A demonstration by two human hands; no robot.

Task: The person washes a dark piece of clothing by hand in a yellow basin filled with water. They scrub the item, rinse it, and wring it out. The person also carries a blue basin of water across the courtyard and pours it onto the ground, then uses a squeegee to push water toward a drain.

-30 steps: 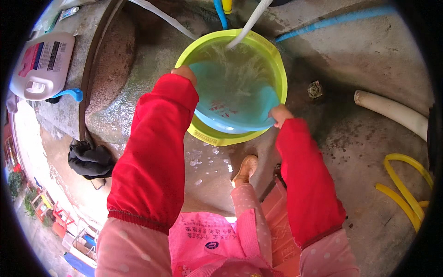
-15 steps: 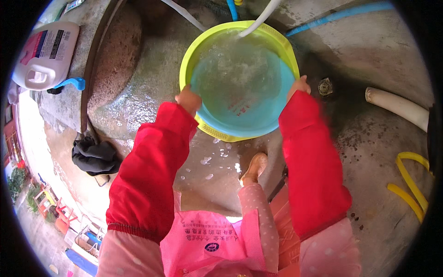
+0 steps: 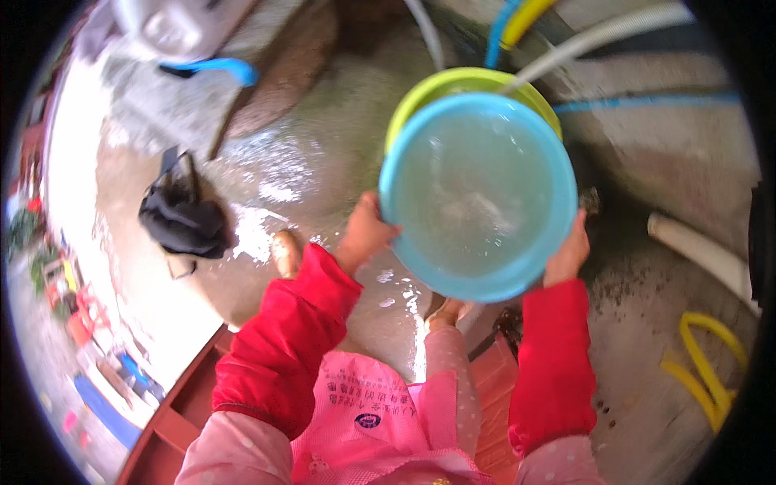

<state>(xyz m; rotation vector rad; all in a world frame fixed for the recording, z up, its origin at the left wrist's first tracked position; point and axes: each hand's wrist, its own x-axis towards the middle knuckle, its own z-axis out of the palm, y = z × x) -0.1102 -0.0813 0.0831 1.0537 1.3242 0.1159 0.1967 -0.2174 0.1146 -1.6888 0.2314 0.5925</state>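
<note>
A light blue basin full of cloudy water is held at its rim by my left hand on the left and my right hand on the right. It overlaps the near part of a lime-yellow basin behind it, whose inside is mostly hidden. A white corrugated hose reaches down toward the yellow basin.
Wet concrete floor surrounds the basins. A white jug and blue-handled tool rest at upper left. A dark bundle lies left; a pale pipe and yellow hose lie right. My feet show below.
The blue basin has come out of the yellow basin, up and toward me, with both hands on it. The view has shifted, bringing my left foot into sight.
</note>
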